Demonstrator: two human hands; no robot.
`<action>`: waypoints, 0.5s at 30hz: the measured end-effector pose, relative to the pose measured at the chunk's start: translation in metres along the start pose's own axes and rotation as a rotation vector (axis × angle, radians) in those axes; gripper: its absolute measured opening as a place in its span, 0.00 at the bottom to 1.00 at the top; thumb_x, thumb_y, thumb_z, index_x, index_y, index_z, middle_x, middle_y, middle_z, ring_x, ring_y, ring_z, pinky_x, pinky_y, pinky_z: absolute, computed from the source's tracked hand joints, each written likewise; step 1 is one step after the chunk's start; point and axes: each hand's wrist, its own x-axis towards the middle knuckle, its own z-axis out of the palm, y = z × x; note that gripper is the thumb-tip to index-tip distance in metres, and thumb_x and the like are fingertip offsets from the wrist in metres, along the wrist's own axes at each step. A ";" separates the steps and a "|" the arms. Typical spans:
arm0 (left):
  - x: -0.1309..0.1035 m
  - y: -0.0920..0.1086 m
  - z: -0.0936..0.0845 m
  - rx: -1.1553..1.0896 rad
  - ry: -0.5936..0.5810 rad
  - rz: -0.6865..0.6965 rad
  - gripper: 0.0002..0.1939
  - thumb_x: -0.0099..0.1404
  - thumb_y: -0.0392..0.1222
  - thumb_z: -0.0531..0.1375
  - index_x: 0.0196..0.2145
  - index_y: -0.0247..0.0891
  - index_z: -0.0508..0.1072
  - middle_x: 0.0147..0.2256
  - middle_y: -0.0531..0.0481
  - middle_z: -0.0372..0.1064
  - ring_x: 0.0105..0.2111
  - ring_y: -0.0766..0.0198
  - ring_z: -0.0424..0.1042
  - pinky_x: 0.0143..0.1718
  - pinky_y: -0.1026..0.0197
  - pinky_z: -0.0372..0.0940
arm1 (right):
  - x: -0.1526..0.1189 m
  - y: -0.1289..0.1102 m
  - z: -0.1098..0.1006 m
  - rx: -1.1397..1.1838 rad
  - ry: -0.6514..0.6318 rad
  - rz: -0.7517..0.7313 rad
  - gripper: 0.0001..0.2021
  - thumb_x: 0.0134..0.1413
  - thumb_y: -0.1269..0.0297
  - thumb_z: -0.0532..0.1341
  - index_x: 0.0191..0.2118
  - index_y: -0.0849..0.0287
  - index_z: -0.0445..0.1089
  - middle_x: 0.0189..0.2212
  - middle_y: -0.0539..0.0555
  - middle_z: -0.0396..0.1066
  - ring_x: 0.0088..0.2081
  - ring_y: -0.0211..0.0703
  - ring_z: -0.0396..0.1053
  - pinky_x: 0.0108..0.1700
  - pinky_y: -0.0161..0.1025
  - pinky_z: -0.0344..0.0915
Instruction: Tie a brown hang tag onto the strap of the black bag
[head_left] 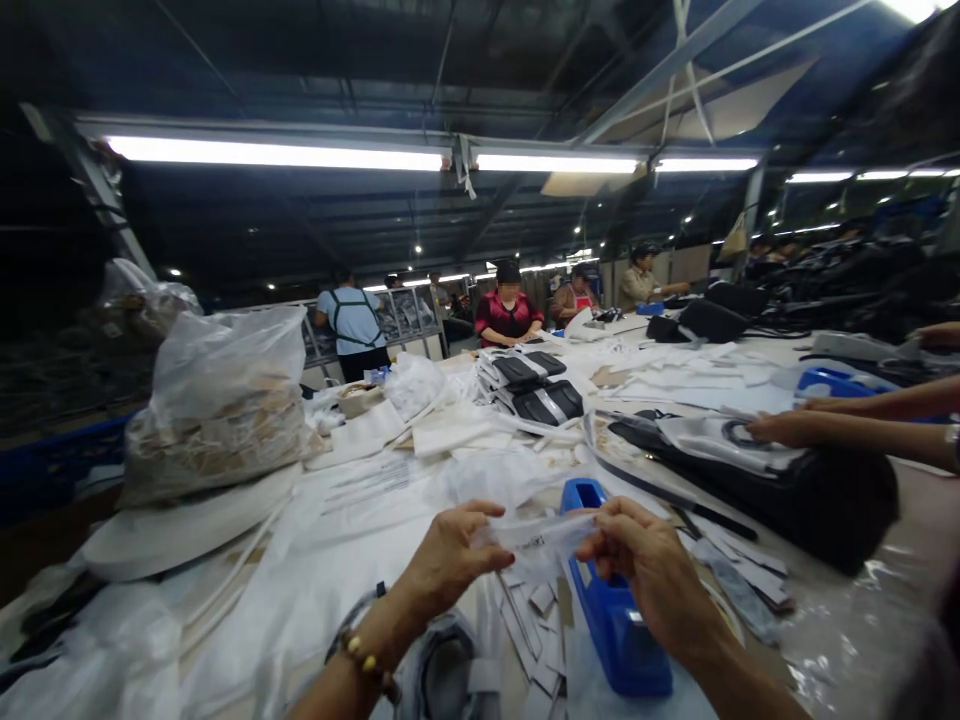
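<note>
A small clear plastic bag (534, 545) with dark print is stretched between my two hands above the table. My left hand (454, 555) is closed on its left edge, thumb and fingers pinching it; a beaded bracelet sits on that wrist. On the other side, my right hand (637, 550) pinches the bag's right edge. Just beneath my right hand stands a blue tape dispenser (626, 650), partly covered by it. Cut white strips (536, 625) lie scattered below the bag. A grey and black rounded item (442, 670) lies near my left forearm, its kind unclear.
At right, another person's hands (787, 428) work on a black bag (840, 500). Black and white pieces (536, 385) are stacked mid-table. A large plastic sack (217, 410) stands at left. White sheets (322, 540) spread across the table. Several people are farther back.
</note>
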 end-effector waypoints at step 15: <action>-0.067 -0.018 -0.024 -0.467 0.315 -0.172 0.18 0.51 0.54 0.62 0.20 0.33 0.70 0.20 0.51 0.69 0.22 0.71 0.63 0.28 0.67 0.57 | -0.024 0.029 0.025 -0.075 -0.103 -0.021 0.21 0.41 0.46 0.64 0.28 0.58 0.60 0.18 0.44 0.64 0.17 0.32 0.61 0.21 0.31 0.59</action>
